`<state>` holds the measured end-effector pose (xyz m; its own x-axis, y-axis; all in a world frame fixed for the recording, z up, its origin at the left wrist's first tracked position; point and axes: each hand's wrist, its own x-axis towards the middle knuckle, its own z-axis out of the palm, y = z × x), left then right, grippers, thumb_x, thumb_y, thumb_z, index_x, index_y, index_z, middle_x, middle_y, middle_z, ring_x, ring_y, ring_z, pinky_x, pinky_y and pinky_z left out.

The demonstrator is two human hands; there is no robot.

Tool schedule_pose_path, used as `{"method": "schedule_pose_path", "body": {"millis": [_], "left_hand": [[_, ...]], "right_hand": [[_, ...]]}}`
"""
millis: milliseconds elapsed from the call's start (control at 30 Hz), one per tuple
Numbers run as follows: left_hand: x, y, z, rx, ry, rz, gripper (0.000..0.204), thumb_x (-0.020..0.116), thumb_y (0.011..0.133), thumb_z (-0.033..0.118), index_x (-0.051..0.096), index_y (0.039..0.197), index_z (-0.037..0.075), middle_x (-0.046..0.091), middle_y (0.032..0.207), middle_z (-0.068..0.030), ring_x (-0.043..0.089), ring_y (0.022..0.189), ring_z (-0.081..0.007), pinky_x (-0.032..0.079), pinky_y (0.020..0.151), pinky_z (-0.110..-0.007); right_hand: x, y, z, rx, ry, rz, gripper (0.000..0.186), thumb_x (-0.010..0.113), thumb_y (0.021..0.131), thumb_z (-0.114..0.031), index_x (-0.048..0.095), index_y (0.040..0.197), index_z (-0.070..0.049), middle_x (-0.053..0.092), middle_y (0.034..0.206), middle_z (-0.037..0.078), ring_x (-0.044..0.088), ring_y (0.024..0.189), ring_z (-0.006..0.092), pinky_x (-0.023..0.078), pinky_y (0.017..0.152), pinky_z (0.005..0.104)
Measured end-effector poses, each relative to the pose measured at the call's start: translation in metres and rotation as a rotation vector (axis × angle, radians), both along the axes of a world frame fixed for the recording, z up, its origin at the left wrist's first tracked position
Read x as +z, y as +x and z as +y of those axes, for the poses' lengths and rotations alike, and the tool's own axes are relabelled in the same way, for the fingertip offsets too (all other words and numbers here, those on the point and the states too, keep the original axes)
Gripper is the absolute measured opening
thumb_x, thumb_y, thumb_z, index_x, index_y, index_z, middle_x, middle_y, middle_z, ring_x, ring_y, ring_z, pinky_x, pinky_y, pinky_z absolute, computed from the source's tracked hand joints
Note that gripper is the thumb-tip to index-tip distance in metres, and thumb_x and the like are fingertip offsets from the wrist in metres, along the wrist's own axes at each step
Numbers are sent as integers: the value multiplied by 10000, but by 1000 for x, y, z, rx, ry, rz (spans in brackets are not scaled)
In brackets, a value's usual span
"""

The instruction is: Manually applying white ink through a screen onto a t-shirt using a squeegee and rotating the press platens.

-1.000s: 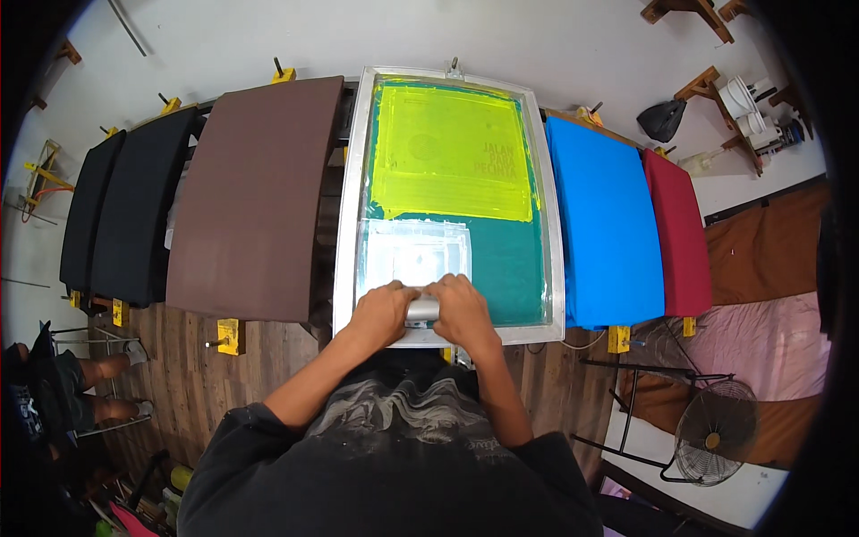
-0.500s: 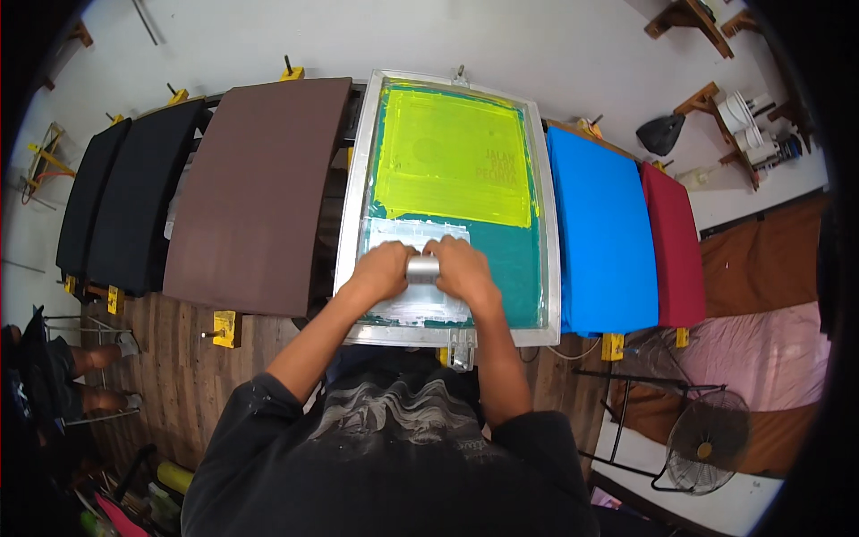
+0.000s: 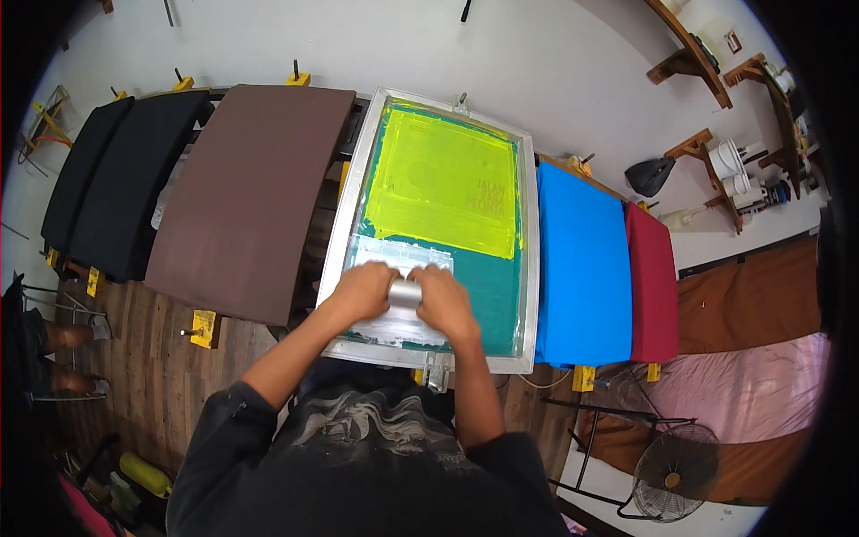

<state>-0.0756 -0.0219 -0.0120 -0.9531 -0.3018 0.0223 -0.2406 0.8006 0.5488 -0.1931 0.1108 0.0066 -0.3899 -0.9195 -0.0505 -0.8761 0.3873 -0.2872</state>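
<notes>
Gripping a grey squeegee handle [image 3: 404,293] from both sides, the left hand [image 3: 362,291] and right hand [image 3: 443,302] sit close together at the centre of the frame, each closed on an end of it. The squeegee rests on the lower part of a metal-framed screen [image 3: 530,268], over a smear of white ink [image 3: 398,255]. Above the hands the mesh shows a bright yellow panel [image 3: 443,183] set in teal. Left of the screen lies a brown board [image 3: 250,192], and further left two black boards [image 3: 116,179]. Right of the screen lie a blue board [image 3: 582,259] and a red one [image 3: 653,282]. A floor fan [image 3: 676,470] stands at lower right.
</notes>
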Motion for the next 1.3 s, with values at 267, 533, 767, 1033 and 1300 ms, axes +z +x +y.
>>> {"method": "schedule_pose_path", "body": {"millis": [267, 533, 767, 1033, 1300], "left_hand": [[-15, -8, 0, 43, 0, 74, 294, 638, 713, 31, 703, 996, 79, 659, 936, -161, 653, 849, -370, 535, 762, -457], [-5, 46, 52, 0, 83, -18, 435, 670, 659, 3, 631, 1090, 32, 629, 973, -173, 651, 849, -382, 539, 752, -457], [14, 19, 21, -61, 51, -167, 416, 663, 644, 38, 686, 1056, 95, 687, 896, -163, 664, 844, -354, 543, 761, -446], [9, -33, -18, 28, 62, -118, 375, 636, 645, -1, 712, 1002, 82, 696, 889, -181, 670, 843, -353, 540, 791, -425], [-18, -7, 7, 36, -28, 91, 332, 638, 684, -10, 713, 997, 68, 671, 898, -179, 668, 793, -373, 550, 728, -451]], "right_hand": [[-11, -9, -5, -85, -71, -37, 340, 657, 680, 8, 649, 1001, -105, 606, 990, 124, 569, 975, 335, 492, 828, 440], [-10, 44, 47, -124, -60, -129, 447, 654, 614, 46, 646, 1048, -65, 587, 1004, 95, 547, 980, 313, 488, 825, 411], [2, 15, 24, -25, 25, -98, 343, 638, 662, 9, 672, 984, -106, 626, 919, 120, 597, 912, 339, 490, 789, 443], [7, -33, -29, -119, 77, -92, 302, 653, 683, -29, 686, 971, -114, 648, 959, 137, 623, 933, 351, 504, 788, 459], [-14, -4, -3, -126, -45, -66, 299, 652, 643, 5, 667, 928, -84, 607, 946, 132, 569, 961, 346, 492, 829, 436]]}}
